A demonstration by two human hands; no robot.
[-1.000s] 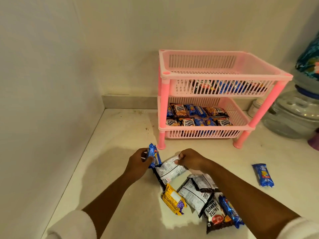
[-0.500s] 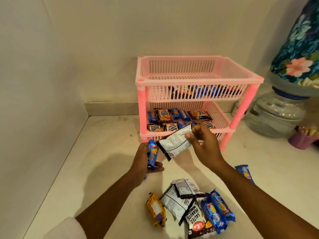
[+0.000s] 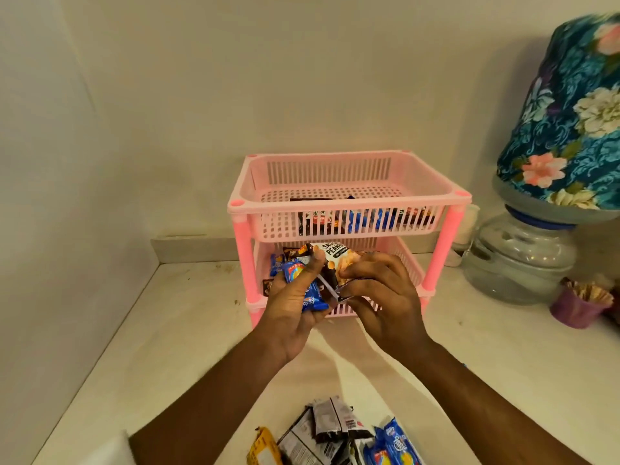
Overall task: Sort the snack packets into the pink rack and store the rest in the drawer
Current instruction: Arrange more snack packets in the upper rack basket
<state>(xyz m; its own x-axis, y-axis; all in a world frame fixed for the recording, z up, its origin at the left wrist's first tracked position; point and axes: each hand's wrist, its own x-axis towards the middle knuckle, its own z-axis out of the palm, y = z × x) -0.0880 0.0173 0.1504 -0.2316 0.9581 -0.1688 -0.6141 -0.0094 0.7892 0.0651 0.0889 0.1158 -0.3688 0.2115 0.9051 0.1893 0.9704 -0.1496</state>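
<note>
Both hands are busy right in front of the lower shelf: our left hand [image 3: 291, 305] has its thumb and fingers curled around a blue biscuit packet [image 3: 303, 289], and our right hand [image 3: 380, 297] is pinching the salted peanuts packet [image 3: 335, 263] by its lower end, with the left thumb also pressing against that packet's dark edge, so the two packets are basically touching. Going big to small from there: off to the right sits a water jar with a floral cover [image 3: 567, 119] on its clear dispenser base [image 3: 518, 260], well apart from the action. Then the pink rack [image 3: 349, 209], two tiers, with packets already lying in the top basket behind the slats and more in the bottom one, mostly hidden behind our hands. The white counter [image 3: 167, 330] carries all of it. Down at the bottom edge there's a leftover pile of packets [image 3: 339, 431], black-and-white, blue and one yellow, not yet sorted. A small purple cup [image 3: 575, 307] stands beside the dispenser. We'd say we're mid-sort, about to drop this pair into the rack. Next move probably needs picking a tier for each packet by type, then reaching over a rim or into the lower opening without snagging the posts. No drawer visible from here.
</note>
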